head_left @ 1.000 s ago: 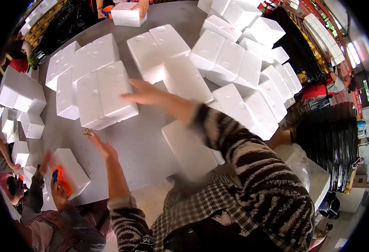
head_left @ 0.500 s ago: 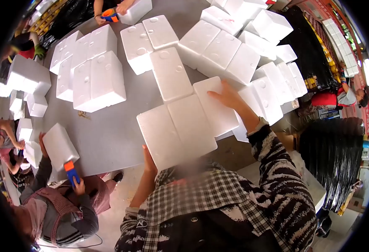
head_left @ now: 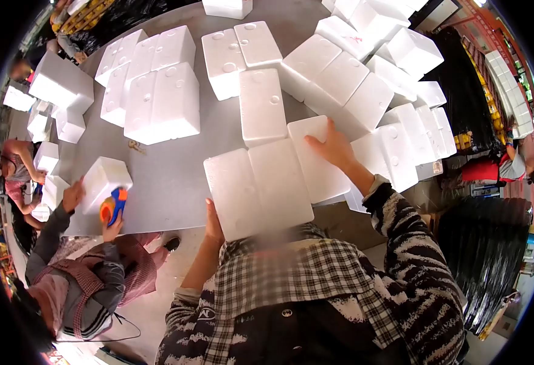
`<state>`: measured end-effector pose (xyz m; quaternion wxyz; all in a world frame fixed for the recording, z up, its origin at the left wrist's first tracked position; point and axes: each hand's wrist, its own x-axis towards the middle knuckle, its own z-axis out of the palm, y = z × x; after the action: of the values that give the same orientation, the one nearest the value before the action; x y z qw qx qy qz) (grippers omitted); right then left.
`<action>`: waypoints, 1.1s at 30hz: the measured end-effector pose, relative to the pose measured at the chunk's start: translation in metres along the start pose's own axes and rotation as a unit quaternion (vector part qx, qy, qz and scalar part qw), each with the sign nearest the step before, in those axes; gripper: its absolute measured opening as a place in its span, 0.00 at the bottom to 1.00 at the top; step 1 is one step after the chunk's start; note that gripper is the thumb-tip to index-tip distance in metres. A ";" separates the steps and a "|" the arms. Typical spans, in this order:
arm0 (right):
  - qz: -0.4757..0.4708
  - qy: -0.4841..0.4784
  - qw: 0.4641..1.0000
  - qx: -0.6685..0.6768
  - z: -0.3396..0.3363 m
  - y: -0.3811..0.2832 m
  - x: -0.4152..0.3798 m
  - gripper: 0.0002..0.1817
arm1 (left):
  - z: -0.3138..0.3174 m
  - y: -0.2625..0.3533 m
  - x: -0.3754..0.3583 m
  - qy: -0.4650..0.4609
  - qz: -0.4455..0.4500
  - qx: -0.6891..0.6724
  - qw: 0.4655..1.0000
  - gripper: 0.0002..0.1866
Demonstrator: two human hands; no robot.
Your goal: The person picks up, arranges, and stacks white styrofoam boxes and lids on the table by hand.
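Three white foam boxes stand side by side in front of me at the table's near edge: a left box [head_left: 232, 194], a middle box [head_left: 281, 182] and a right box [head_left: 320, 173]. My left hand [head_left: 214, 224] grips the outer side of the left box, one digit pointing up along its wall; its other fingers are mostly hidden. On top of the right box lies my right hand [head_left: 335, 149], thumb and fingers apart, near its far right edge. Another foam box [head_left: 262, 112] touches the row from behind.
Many more foam boxes [head_left: 163, 100] cover the grey table [head_left: 176, 182]. To my left, a co-worker holds a foam box [head_left: 106, 179] and a blue-and-orange tape dispenser [head_left: 115, 207]. A black-wrapped stack [head_left: 480, 249] stands at my right.
My view has swung slightly, so the boxes appear further right. My hands keep their places on the row. The co-worker's box and tape dispenser have moved up and right in view.
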<state>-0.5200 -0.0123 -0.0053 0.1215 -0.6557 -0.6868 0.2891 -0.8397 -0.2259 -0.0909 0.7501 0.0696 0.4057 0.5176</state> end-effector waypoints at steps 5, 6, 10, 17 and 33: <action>0.011 0.059 0.998 0.019 0.016 0.015 0.001 0.51 | -0.018 0.004 0.008 0.017 0.042 0.045 0.998 0.40; 0.034 0.051 0.998 0.022 0.016 0.014 0.000 0.50 | -0.018 0.007 0.008 0.014 0.044 0.057 0.997 0.39; 0.147 -0.009 0.989 0.011 0.011 -0.005 -0.028 0.47 | -0.021 0.026 0.010 -0.019 0.021 0.076 0.997 0.38; 0.260 0.028 0.892 0.369 0.031 0.018 -0.083 0.37 | -0.014 0.066 0.011 -0.091 0.006 0.145 0.985 0.39; 0.068 -0.042 0.822 0.563 0.169 0.053 -0.148 0.26 | -0.128 0.071 0.039 -0.042 -0.134 0.050 0.989 0.32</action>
<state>-0.5515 -0.1977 -0.1387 0.4205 -0.5052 -0.3623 0.6608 -0.9725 -0.2013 -0.1590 0.8247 0.0742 0.4048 0.3879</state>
